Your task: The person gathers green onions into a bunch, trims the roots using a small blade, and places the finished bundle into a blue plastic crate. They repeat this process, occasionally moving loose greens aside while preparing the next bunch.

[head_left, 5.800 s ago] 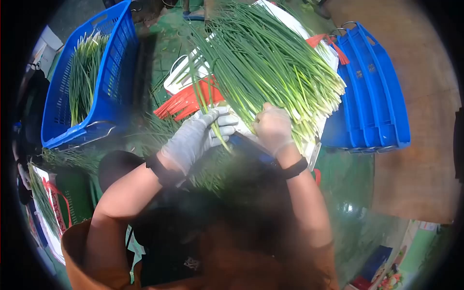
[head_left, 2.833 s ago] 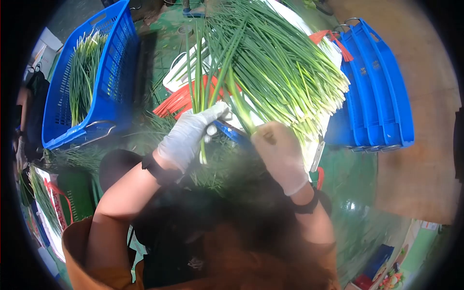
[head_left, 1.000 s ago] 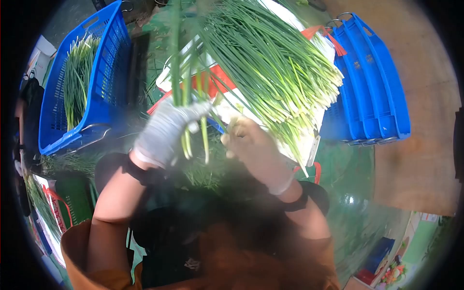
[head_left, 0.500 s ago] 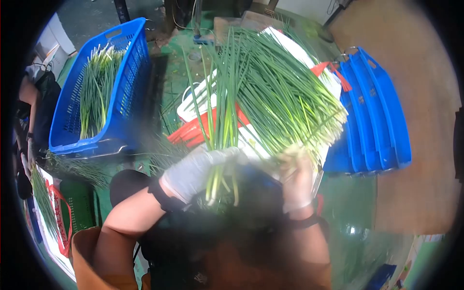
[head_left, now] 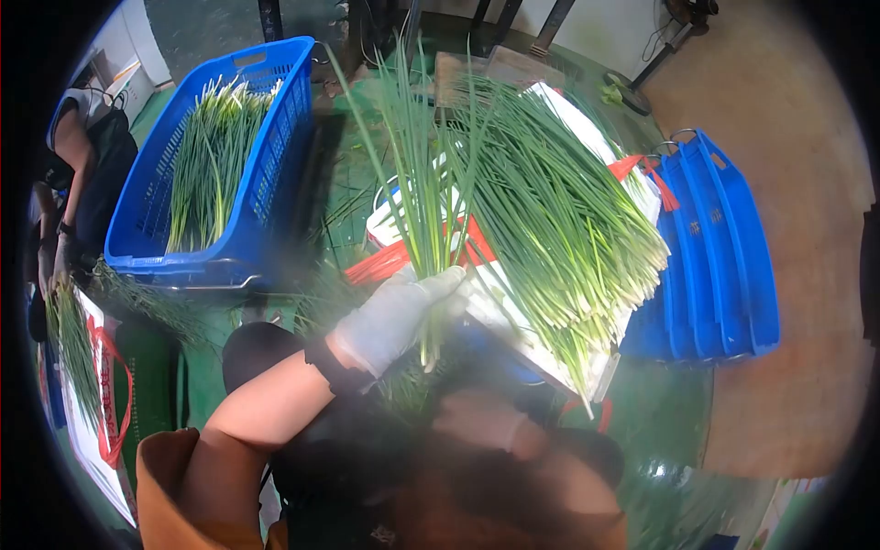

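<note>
My gloved left hand [head_left: 390,321] is closed around a small bunch of spring onions [head_left: 423,220]. Their green tops point up and away, and the white root ends poke out below the fist. My right hand [head_left: 481,418] hangs low in front of my body, away from the bunch. It is blurred, so its fingers cannot be made out. Just beyond and to the right, a large pile of spring onions [head_left: 559,211] lies slanted on a white sheet with red straps [head_left: 490,307], root ends towards the right.
At left stands a blue crate [head_left: 266,183] with spring onions inside. Nested blue crates [head_left: 710,247] are on the right. Another person's arm [head_left: 78,170] reaches over spring onions on a white bag [head_left: 96,412] at far left. Loose green trimmings [head_left: 151,302] litter the green floor.
My right hand has dropped from beside the pile's root ends to low in front of me. My left hand, with the spring onions, now appears slightly further right as the view shifted.
</note>
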Motion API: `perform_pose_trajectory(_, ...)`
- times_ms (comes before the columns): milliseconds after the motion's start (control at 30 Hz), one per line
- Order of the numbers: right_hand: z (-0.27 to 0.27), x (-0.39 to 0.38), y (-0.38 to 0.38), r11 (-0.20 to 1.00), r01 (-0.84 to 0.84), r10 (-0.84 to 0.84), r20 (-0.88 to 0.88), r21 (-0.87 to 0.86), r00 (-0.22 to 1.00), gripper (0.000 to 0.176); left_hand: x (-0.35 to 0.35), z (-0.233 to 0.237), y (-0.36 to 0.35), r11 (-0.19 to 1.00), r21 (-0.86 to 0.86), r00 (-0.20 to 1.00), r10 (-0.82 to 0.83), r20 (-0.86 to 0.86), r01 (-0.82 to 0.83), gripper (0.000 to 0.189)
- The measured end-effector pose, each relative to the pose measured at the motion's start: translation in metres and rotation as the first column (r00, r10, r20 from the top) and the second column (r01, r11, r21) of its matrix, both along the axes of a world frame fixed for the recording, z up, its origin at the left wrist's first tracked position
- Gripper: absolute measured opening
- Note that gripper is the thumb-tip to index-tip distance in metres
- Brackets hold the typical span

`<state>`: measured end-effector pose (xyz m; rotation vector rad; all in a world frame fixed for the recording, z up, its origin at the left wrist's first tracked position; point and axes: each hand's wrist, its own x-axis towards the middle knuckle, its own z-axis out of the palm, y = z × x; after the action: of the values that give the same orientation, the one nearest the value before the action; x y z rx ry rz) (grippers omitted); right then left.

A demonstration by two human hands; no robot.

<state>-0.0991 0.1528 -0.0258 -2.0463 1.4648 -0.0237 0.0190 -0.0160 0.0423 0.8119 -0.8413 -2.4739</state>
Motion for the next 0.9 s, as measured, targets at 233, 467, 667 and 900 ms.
perform_pose_trajectory(233, 0.04, -0.017, -0.038, 0.615, 0.787, -0.524, 0.766, 0.037, 0.374, 0.019, -0.014, -0.013, 0.015, 0.98, -0.19, 0.997, -0.065, -0.045, 0.056, 0.026)
perform_pose_trajectory(467, 0.022, -0.033, -0.043, 0.455, 0.741, -0.782, 0.62, 0.495, 0.065, 0.023, -0.017, -0.037, 0.017, 0.933, 0.336, 0.969, -0.047, -0.241, 0.129, 0.032)
perform_pose_trajectory(667, 0.036, -0.022, -0.04, 0.459, 0.768, -0.787, 0.606, 0.447, 0.118, 0.026, -0.017, -0.045, 0.021, 0.98, 0.128, 0.976, -0.125, -0.181, 0.149, 0.047)
perform_pose_trajectory(900, 0.028, -0.034, -0.038, 0.484, 0.699, -0.782, 0.619, 0.527, 0.074, 0.02, -0.017, -0.021, 0.02, 0.98, 0.148, 0.983, -0.11, -0.146, 0.132, 0.048)
